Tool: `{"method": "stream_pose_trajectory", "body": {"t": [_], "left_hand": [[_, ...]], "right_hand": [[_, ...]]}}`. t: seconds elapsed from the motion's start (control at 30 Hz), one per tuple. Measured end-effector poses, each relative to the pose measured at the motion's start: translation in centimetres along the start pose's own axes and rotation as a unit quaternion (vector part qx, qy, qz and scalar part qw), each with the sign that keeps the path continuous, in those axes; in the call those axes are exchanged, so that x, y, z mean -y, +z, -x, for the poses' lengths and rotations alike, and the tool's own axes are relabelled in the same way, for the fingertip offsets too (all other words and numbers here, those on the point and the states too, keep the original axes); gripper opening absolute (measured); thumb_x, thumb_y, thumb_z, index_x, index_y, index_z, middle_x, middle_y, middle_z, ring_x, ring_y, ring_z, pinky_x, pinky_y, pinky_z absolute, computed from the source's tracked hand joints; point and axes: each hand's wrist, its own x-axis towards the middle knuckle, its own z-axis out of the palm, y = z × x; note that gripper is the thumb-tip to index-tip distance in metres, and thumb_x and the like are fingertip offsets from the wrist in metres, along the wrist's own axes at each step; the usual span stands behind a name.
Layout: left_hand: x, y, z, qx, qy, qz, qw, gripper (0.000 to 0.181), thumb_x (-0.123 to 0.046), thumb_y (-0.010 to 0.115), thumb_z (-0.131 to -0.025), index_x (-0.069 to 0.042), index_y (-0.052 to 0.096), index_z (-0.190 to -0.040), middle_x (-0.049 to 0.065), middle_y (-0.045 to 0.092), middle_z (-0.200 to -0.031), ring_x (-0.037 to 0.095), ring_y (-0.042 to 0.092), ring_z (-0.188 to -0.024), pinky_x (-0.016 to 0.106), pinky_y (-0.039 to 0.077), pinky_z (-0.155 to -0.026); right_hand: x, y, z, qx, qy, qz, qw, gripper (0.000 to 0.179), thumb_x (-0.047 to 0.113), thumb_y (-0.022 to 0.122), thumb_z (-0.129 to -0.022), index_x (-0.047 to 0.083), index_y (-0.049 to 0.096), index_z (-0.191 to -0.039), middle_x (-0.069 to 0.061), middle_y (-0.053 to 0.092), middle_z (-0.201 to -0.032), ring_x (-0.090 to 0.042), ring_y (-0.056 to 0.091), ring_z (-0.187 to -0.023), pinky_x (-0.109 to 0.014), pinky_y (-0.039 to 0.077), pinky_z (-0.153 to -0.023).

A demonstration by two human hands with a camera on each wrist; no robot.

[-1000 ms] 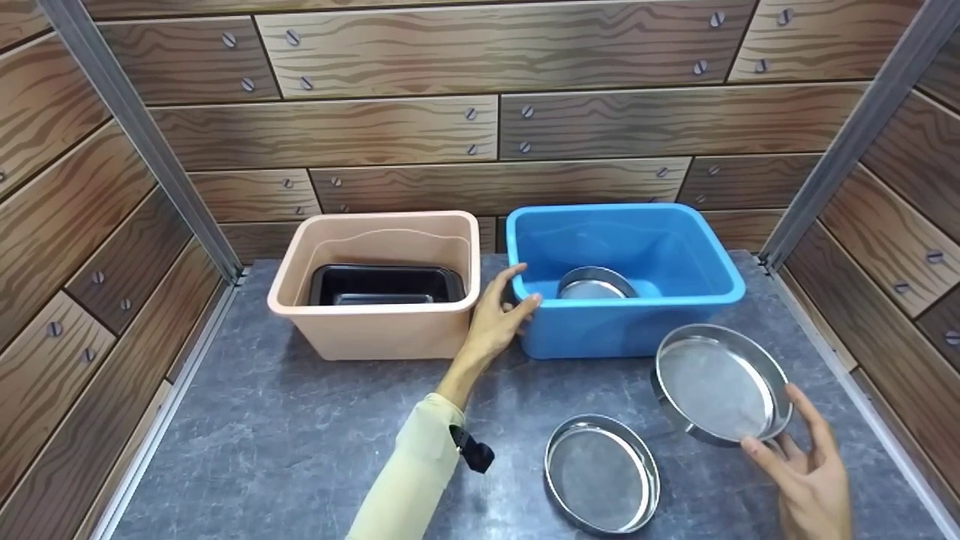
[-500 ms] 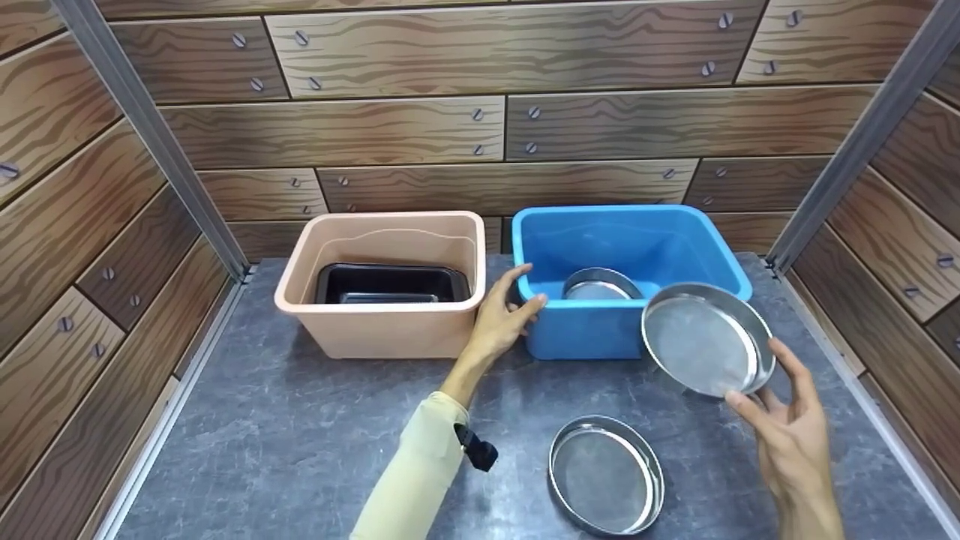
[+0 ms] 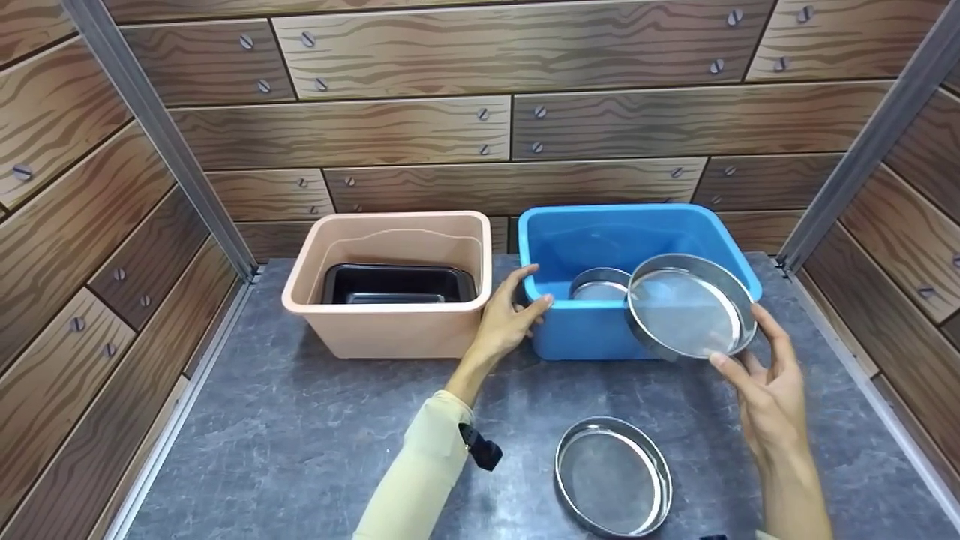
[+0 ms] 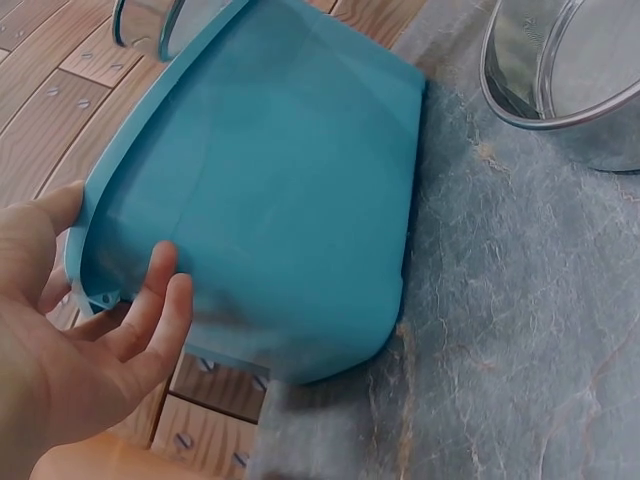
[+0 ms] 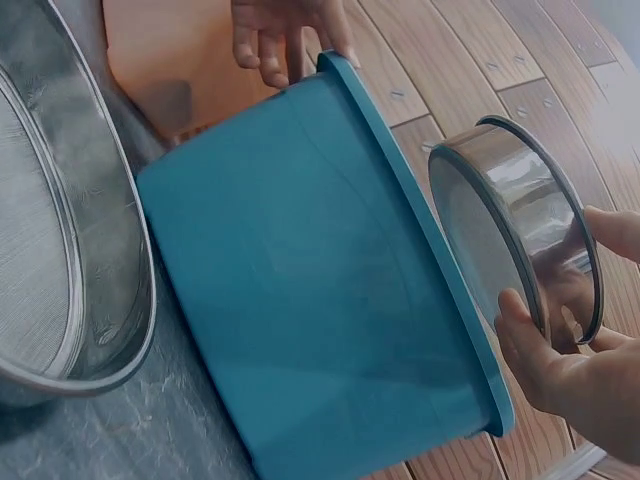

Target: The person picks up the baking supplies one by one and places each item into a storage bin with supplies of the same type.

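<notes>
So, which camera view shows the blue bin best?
The head view: it alone looks inside the blue bin, though a held sieve hides part. Both wrist views show only outer walls and rim, cropped.

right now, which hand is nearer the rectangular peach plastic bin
Left hand: just right of the peach bin, gripping the rectangular blue plastic bin; the right hand, farther right, holds a round silver metal sieve.
</notes>
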Motion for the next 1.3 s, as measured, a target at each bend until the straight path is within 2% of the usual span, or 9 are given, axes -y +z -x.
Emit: {"method": "stream_pose_trajectory", "body": {"t": [0.17, 0.33, 0.57, 0.83, 1.0, 1.07, 1.2, 1.3], "left_hand": [[-0.1, 0.0, 0.0, 0.0, 0.001, 0.002, 1.0, 0.059, -0.024, 0.075, -0.097, -0.022, 0.053, -0.152, 0.013, 0.065, -0.117, 0.03, 0.073, -0.079, 0.023, 0.055, -0.053], [-0.3, 0.0, 0.0, -0.001, 0.002, 0.0, 1.0, 0.058, -0.023, 0.075, -0.098, -0.021, 0.053, -0.152, 0.009, 0.069, -0.1, 0.036, 0.073, -0.081, 0.022, 0.054, -0.052], [-0.4, 0.1, -0.1, -0.001, -0.01, 0.005, 0.9999, 0.057, -0.023, 0.075, -0.098, -0.023, 0.053, -0.151, 0.009, 0.073, -0.089, 0.045, 0.072, -0.087, 0.022, 0.053, -0.051], [-0.9, 0.0, 0.0, 0.0, -0.019, 0.001, 0.9998, 0.057, -0.024, 0.076, -0.097, -0.024, 0.054, -0.15, 0.008, 0.074, -0.088, 0.038, 0.073, -0.084, 0.022, 0.053, -0.052], [-0.8, -0.2, -0.1, 0.003, -0.019, 0.0, 0.9998, 0.059, -0.023, 0.075, -0.098, -0.022, 0.052, -0.152, 0.007, 0.074, -0.088, 0.035, 0.074, -0.083, 0.022, 0.053, -0.052], [-0.7, -0.2, -0.1, 0.002, -0.018, 0.002, 0.9998, 0.058, -0.023, 0.075, -0.098, -0.022, 0.053, -0.152, 0.007, 0.074, -0.088, 0.036, 0.074, -0.083, 0.022, 0.053, -0.051], [-0.6, -0.1, -0.1, 0.001, -0.019, 0.003, 0.9998, 0.058, -0.024, 0.075, -0.098, -0.025, 0.053, -0.151, 0.012, 0.074, -0.091, 0.039, 0.074, -0.085, 0.023, 0.053, -0.051], [-0.6, 0.0, -0.1, -0.002, -0.021, -0.005, 0.9998, 0.058, -0.024, 0.075, -0.098, -0.025, 0.054, -0.151, 0.013, 0.073, -0.089, 0.036, 0.074, -0.081, 0.025, 0.055, -0.052]], "right_hand": [[-0.1, 0.8, -0.9, 0.0, 0.001, -0.004, 1.0, 0.081, -0.029, 0.056, -0.087, 0.004, 0.036, -0.159, -0.009, 0.023, -0.159, -0.046, 0.023, -0.153, -0.023, 0.054, -0.103], [0.1, 1.5, -1.9, 0.003, 0.004, 0.018, 0.9998, 0.082, -0.026, 0.059, -0.088, 0.008, 0.037, -0.159, -0.007, 0.02, -0.161, -0.047, 0.022, -0.153, -0.021, 0.05, -0.107], [-0.2, 2.4, -2.9, -0.009, 0.015, 0.04, 0.999, 0.082, -0.02, 0.063, -0.09, 0.013, 0.037, -0.16, -0.003, 0.014, -0.167, -0.043, 0.028, -0.152, -0.024, 0.046, -0.108], [-0.6, 3.8, -4.0, -0.03, 0.042, 0.072, 0.9961, 0.083, -0.01, 0.069, -0.092, 0.018, 0.035, -0.162, 0.0, 0.016, -0.166, -0.033, 0.039, -0.142, -0.021, 0.046, -0.102], [-0.8, 4.6, -4.6, -0.04, 0.048, 0.096, 0.9935, 0.086, -0.007, 0.074, -0.091, 0.021, 0.036, -0.162, 0.0, 0.018, -0.165, -0.036, 0.039, -0.14, -0.018, 0.049, -0.097], [-0.9, 4.9, -4.8, -0.042, 0.05, 0.108, 0.992, 0.086, -0.006, 0.074, -0.091, 0.022, 0.035, -0.163, 0.001, 0.019, -0.165, -0.037, 0.037, -0.144, -0.018, 0.049, -0.097], [-1.1, 5.3, -5.4, -0.039, 0.056, 0.13, 0.9892, 0.086, -0.003, 0.074, -0.093, 0.023, 0.033, -0.164, 0.002, 0.017, -0.168, -0.039, 0.031, -0.151, -0.027, 0.046, -0.111], [-1.3, 5.6, -5.7, -0.034, 0.065, 0.143, 0.987, 0.086, 0.0, 0.074, -0.094, 0.025, 0.031, -0.165, 0.002, 0.012, -0.17, -0.039, 0.027, -0.154, -0.038, 0.038, -0.122]]}}
